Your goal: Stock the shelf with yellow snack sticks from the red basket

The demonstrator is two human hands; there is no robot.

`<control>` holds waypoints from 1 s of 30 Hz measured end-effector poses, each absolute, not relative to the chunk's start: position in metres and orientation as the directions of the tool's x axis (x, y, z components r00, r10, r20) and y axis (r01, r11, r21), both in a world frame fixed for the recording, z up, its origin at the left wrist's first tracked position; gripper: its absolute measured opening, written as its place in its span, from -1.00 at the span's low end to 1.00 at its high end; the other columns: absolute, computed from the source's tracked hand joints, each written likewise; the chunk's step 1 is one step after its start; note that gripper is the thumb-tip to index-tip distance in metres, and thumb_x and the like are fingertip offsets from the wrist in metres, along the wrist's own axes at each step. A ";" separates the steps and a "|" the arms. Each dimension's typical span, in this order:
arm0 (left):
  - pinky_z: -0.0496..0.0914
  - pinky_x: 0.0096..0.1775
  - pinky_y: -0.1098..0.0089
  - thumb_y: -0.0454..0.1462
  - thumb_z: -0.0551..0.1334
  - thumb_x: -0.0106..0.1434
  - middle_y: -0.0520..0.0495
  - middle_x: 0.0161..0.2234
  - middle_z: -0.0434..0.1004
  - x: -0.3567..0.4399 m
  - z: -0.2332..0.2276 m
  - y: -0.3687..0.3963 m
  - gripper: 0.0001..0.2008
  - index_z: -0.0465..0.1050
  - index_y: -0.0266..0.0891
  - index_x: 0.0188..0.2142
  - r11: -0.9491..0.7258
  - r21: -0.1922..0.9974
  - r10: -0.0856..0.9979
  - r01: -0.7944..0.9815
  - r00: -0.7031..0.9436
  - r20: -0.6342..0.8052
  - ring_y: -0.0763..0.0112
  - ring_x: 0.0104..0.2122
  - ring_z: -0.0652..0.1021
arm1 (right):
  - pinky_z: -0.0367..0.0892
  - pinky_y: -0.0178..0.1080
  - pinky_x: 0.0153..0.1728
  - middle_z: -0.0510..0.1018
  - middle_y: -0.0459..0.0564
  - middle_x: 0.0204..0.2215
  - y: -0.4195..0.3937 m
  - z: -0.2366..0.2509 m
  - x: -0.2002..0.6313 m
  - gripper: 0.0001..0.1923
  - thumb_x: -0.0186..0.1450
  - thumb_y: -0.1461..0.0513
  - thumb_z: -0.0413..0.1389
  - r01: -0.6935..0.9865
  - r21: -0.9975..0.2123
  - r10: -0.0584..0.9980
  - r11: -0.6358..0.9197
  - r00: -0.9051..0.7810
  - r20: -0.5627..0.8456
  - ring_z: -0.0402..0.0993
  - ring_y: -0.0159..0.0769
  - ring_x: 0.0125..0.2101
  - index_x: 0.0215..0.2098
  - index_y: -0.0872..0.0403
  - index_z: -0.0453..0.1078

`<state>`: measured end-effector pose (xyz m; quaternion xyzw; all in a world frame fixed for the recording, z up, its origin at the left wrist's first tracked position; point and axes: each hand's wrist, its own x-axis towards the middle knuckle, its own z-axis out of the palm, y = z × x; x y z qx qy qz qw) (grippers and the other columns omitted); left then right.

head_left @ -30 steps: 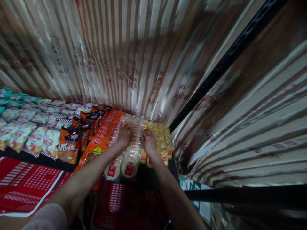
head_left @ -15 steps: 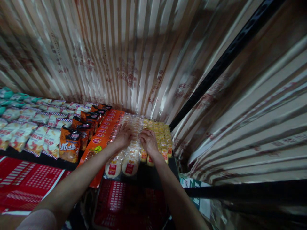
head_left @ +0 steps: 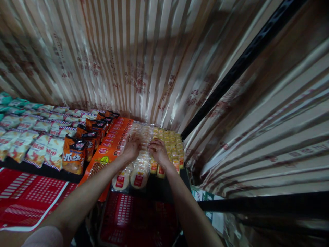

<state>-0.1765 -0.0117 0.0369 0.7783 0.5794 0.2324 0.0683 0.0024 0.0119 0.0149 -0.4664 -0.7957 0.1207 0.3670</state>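
Two bare hands are laid side by side on the clear bun packs (head_left: pixel 140 168) that fill the middle of a dark shelf (head_left: pixel 38 168). The left hand (head_left: pixel 132 146) is pressed palm down on the packs, its fingers (head_left: pixel 135 137) spread loosely and nearly flat; whether any pack is pinched beneath them cannot be told. The right hand (head_left: pixel 159 151) is set just beside it, fingers (head_left: pixel 153 145) curled down onto the seam where the clear packs meet the yellow packs (head_left: pixel 172 145); a closed grasp cannot be made out under them. Below the left fingertips, toward the shelf's front edge, two round buns with red labels are seen, one at the left (head_left: pixel 120 180) and one at the right (head_left: pixel 138 177); the packs behind them are too blurred to be counted. Beyond the right fingers the yellow packs are stacked in about three rows, their number not countable. Just outside the left fingers a single line of orange boxes (head_left: pixel 113 142) is lined up, touching the bun packs. Farther out from the left hand a row of dark orange bags (head_left: pixel 74 157) is stood upright, some five being visible, and past these many pale bags (head_left: pixel 33 137) are laid in rows. Under both wrists one red basket (head_left: pixel 138 219) is seen, and beside the left forearm a red printed sheet (head_left: pixel 25 202). Striped foil (head_left: pixel 128 61) is hung behind the fingertips, and one black post (head_left: pixel 239 65) is slanted beyond the right hand.
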 end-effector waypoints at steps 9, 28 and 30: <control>-0.04 0.17 0.06 -0.31 0.06 0.18 -0.08 -0.08 0.46 -0.177 0.034 -0.009 -0.78 0.46 -0.22 -0.28 -0.320 0.377 0.925 0.869 0.200 0.324 0.16 0.17 0.15 | 0.18 -0.12 -0.01 0.52 0.00 -0.30 0.008 0.018 -0.002 -0.83 0.12 0.36 0.07 0.656 -0.540 0.834 0.527 -0.276 0.478 0.24 -0.21 -0.06 -0.50 0.03 0.48; -0.04 0.17 0.02 -0.32 0.05 0.18 -0.12 -0.06 0.42 -0.185 0.052 -0.030 -0.78 0.46 -0.22 -0.28 -0.417 0.301 0.885 0.858 0.306 0.351 0.14 0.19 0.11 | 0.11 -0.06 0.07 0.49 0.01 -0.19 -0.006 0.026 0.010 -0.91 0.14 0.29 0.14 0.665 -0.481 0.812 0.571 -0.370 0.452 0.16 -0.19 0.04 -0.43 0.01 0.50; -0.05 0.17 0.01 -0.33 0.05 0.18 -0.12 -0.07 0.43 -0.186 0.052 -0.030 -0.78 0.46 -0.21 -0.28 -0.430 0.298 0.881 0.852 0.323 0.346 0.16 0.19 0.12 | 0.11 -0.07 0.07 0.49 0.02 -0.19 -0.007 0.026 0.009 -0.92 0.13 0.30 0.14 0.669 -0.472 0.809 0.575 -0.379 0.449 0.17 -0.20 0.03 -0.44 0.02 0.49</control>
